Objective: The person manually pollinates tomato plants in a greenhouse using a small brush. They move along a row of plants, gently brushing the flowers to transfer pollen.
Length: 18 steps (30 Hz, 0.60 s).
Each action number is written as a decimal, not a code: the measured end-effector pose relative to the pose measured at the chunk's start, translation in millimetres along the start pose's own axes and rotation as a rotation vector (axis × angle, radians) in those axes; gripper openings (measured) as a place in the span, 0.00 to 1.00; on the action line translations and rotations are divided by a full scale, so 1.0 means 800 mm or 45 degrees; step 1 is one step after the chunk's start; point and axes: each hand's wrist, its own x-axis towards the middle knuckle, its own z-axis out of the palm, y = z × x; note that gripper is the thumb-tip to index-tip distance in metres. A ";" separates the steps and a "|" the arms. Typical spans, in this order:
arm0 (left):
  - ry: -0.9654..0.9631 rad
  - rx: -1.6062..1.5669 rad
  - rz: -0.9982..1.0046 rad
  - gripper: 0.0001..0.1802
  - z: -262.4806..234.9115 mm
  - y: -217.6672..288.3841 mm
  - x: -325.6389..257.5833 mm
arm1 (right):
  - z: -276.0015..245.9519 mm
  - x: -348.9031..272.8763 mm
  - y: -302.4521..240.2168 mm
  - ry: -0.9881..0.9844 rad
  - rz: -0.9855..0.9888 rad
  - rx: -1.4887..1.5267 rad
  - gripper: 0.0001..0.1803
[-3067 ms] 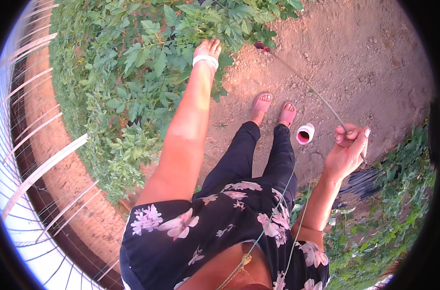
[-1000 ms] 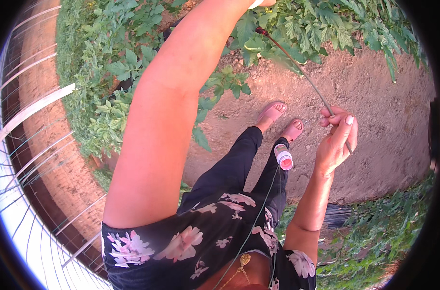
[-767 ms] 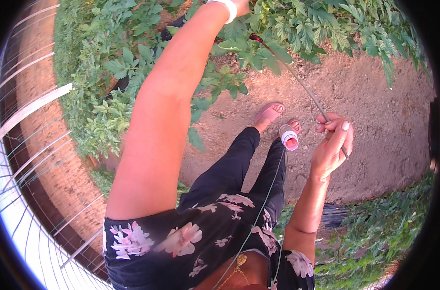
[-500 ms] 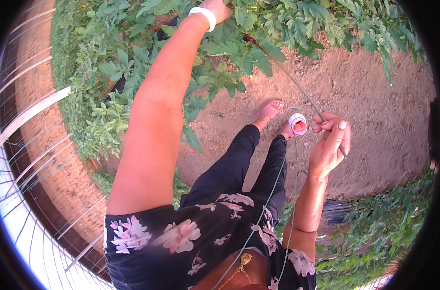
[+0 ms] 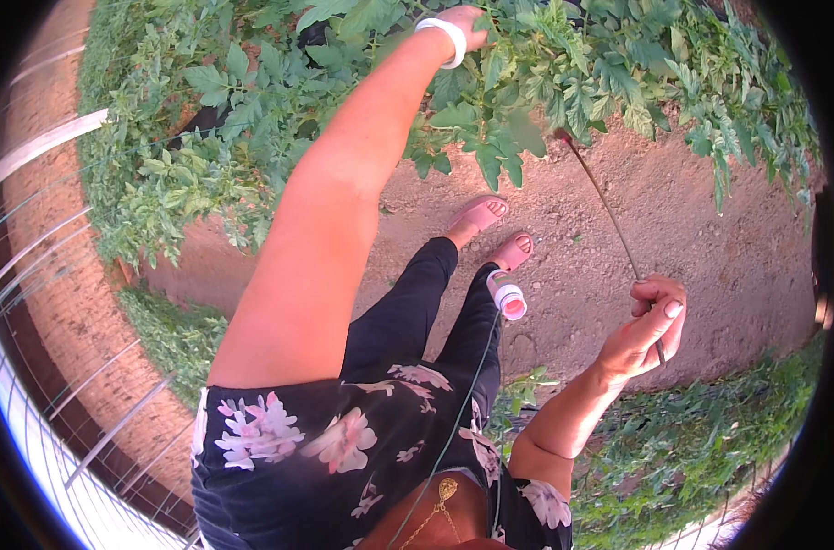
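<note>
My right hand (image 5: 651, 325) pinches a thin stick (image 5: 607, 202) near its lower end. The stick slants up and left, and its dark red tip is close to the edge of the leaves. At the top, my left hand (image 5: 465, 26), with a white band at the wrist, reaches among the leafy green plants (image 5: 490, 101), which look like tomato. Leaves and the hand itself hide most of its fingers, so whatever it may hold is not visible. A small open bottle (image 5: 507, 295) with a white and pink mouth hangs from a green cord (image 5: 467, 417) in front of my legs.
Reddish bare soil (image 5: 563, 206) lies under my pink sandals (image 5: 513, 250). Another row of plants (image 5: 692, 445) grows at the lower right. On the left, beyond a strip of soil, curved pale bars (image 5: 45, 151) and wires run along the side.
My left hand has shifted right along the plants. My right hand has moved right and down with the stick, drawing its tip away from the leaves. The bottle hangs lower and farther left.
</note>
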 end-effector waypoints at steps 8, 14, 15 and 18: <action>-0.180 0.447 0.126 0.23 -0.078 0.091 -0.041 | -0.005 0.052 -0.067 -0.534 -0.291 -0.686 0.16; -0.070 -0.404 -0.526 0.27 -0.041 0.021 -0.072 | 0.099 0.047 -0.063 -1.178 -0.388 -1.011 0.21; -0.078 -0.544 -0.607 0.27 -0.033 0.007 -0.074 | 0.127 0.048 -0.057 -1.255 -0.464 -0.964 0.25; -0.034 -0.764 -0.675 0.28 -0.022 -0.010 -0.089 | 0.216 0.055 -0.043 -1.372 -0.656 -1.157 0.30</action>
